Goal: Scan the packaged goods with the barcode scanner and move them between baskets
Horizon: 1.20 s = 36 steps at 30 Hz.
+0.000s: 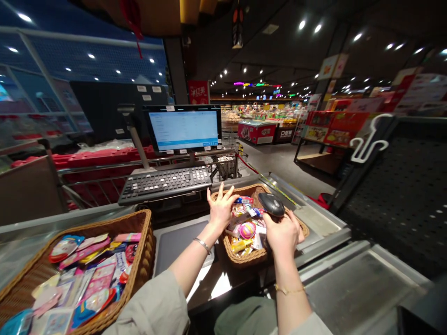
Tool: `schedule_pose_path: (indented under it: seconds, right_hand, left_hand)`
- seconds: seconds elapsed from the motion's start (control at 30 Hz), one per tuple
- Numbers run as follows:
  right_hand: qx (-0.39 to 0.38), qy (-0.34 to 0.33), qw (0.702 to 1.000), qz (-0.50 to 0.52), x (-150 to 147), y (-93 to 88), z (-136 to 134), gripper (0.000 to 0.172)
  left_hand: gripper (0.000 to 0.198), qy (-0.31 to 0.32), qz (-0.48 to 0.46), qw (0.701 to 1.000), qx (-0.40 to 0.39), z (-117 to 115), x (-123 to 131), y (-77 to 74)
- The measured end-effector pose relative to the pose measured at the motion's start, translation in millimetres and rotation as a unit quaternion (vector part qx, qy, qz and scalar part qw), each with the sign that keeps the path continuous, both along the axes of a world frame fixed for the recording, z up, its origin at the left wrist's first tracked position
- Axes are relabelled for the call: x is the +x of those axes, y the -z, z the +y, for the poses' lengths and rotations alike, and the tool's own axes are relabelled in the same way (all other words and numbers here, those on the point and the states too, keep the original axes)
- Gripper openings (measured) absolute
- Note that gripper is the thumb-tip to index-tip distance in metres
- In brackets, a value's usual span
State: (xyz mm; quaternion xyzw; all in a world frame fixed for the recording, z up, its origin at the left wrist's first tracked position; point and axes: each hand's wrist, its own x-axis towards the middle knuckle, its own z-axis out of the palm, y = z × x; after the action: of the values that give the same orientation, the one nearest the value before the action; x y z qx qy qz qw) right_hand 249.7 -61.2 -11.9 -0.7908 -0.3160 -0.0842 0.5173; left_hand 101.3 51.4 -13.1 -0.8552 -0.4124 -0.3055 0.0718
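Observation:
My right hand (283, 232) holds a black handheld barcode scanner (271, 204) above a small round wicker basket (244, 258) filled with several colourful snack packets (246, 229). My left hand (220, 207) reaches into the far left side of that basket with fingers spread, resting on the packets and the rim. I cannot see anything gripped in it. A bracelet sits on each wrist.
A larger wicker basket (143, 260) of packets stands at the left. Behind are a black keyboard (164, 183), a lit monitor (184, 128) and a steel checkout counter (349, 284). A dark mesh panel (401, 195) rises at the right. Shop aisles lie beyond.

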Motion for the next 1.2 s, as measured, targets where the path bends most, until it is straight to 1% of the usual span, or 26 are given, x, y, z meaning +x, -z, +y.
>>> schedule_pose_path:
  seconds: [0.13,0.27,0.47,0.6,0.7,0.9,1.07,1.2]
  right_hand:
    - [-0.008,0.008,1.000,-0.002,4,2.8,3,0.036]
    - [-0.004,0.000,1.000,-0.002,4,3.5,3,0.034]
    - [-0.012,-0.024,1.000,-0.010,-4,-2.2,2,0.036]
    - [-0.029,-0.038,0.999,-0.008,-16,-9.3,1,0.034]
    - [-0.027,-0.051,0.998,-0.006,-26,-13.0,1,0.033]
    - [-0.024,-0.096,0.995,-0.014,-49,-16.0,5,0.029]
    - [-0.028,-0.132,0.991,-0.008,-83,-20.6,12,0.029]
    - [-0.017,-0.182,0.983,-0.033,-114,-22.0,19,0.029]
  left_hand:
    - [0.048,-0.025,0.006,0.999,-0.030,8,9,8.9]
    - [0.046,-0.042,-0.002,0.997,-0.060,8,12,14.2]
    - [0.046,-0.069,0.008,0.994,-0.084,0,-2,7.2]
    - [0.037,-0.067,0.047,0.991,-0.106,-4,-16,0.1]
    - [0.036,-0.066,0.055,0.991,-0.104,-9,-29,-5.3]
    - [0.042,-0.100,0.016,0.991,-0.085,-24,-65,-13.2]
    - [0.044,-0.137,0.000,0.988,-0.072,-37,-104,-15.1]
    - [0.044,-0.172,0.000,0.983,-0.067,-44,-142,-17.7]
